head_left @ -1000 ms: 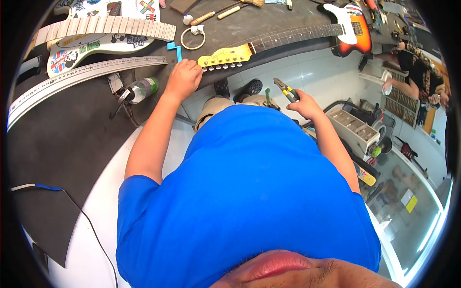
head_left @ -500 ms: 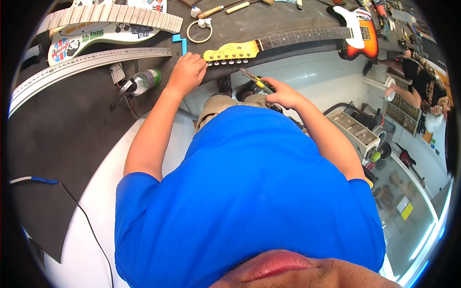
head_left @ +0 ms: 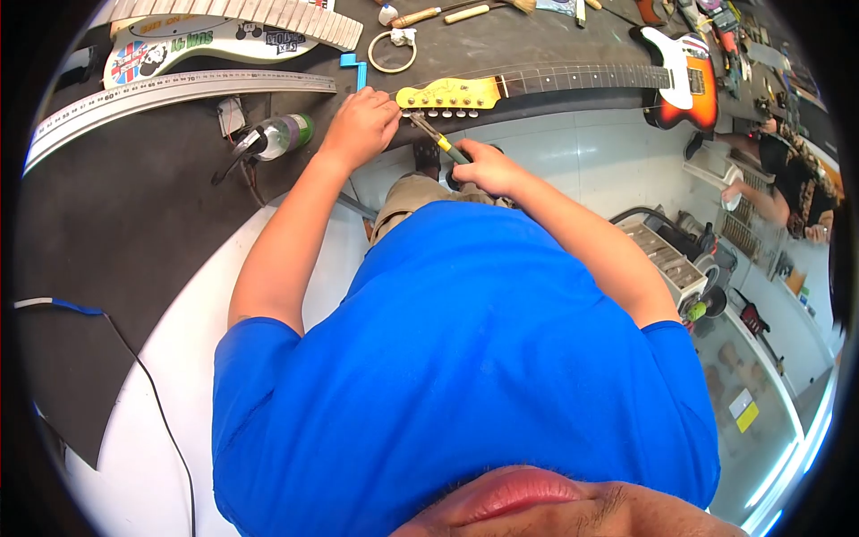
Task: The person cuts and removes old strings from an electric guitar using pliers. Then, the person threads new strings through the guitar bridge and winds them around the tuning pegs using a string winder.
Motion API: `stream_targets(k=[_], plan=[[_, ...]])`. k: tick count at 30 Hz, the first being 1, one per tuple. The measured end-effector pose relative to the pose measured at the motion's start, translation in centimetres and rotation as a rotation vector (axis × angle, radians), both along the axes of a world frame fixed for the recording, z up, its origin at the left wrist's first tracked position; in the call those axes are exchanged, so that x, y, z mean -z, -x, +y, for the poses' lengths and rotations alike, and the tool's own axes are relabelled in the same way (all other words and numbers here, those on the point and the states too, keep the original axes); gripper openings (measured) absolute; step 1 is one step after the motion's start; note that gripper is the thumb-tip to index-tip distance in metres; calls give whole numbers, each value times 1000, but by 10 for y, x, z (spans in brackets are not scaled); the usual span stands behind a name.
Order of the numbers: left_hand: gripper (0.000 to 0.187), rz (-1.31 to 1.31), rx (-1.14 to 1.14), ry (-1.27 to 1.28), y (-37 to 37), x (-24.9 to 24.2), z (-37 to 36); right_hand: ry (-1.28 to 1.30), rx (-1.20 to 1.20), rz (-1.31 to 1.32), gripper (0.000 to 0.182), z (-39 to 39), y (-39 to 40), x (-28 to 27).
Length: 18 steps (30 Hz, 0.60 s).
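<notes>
A sunburst electric guitar point(head_left: 702, 103) lies across the bench, its yellow headstock point(head_left: 465, 91) pointing left and a row of tuning pegs point(head_left: 446, 113) along the near edge. My left hand point(head_left: 362, 128) is closed at the headstock's tip, fingers curled together; I cannot tell what is pinched in them. In my right hand point(head_left: 489, 168) is a pair of pliers point(head_left: 440, 140) with yellow and dark green handles. Its jaws are right by the end tuning pegs, close to my left fingertips. Just beyond my left hand lies a blue string winder point(head_left: 361, 73).
A long metal ruler point(head_left: 206, 85) and a stickered white guitar body point(head_left: 170, 58) with a loose fretted neck point(head_left: 259, 13) are on the left. A bottle point(head_left: 284, 136) stands near the bench edge. Behind the headstock sits a ring-shaped tool point(head_left: 393, 51). Another person point(head_left: 796, 179) is at far right.
My right hand has moved left and up, bringing the pliers' jaws to the end tuning pegs. The left hand stays at the headstock tip. The whole view has shifted slightly.
</notes>
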<state>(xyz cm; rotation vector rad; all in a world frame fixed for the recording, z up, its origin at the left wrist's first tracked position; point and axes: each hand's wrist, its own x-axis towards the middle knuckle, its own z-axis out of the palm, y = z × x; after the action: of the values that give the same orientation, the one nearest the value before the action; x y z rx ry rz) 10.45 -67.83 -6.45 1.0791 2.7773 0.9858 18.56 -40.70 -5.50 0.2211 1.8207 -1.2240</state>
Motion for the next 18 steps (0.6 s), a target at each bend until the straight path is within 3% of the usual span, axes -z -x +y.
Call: stream_targets(k=[18], plan=[[11,-19,-6,24,-5,-8,1,-3,72,-49,45,-8,-2,0]])
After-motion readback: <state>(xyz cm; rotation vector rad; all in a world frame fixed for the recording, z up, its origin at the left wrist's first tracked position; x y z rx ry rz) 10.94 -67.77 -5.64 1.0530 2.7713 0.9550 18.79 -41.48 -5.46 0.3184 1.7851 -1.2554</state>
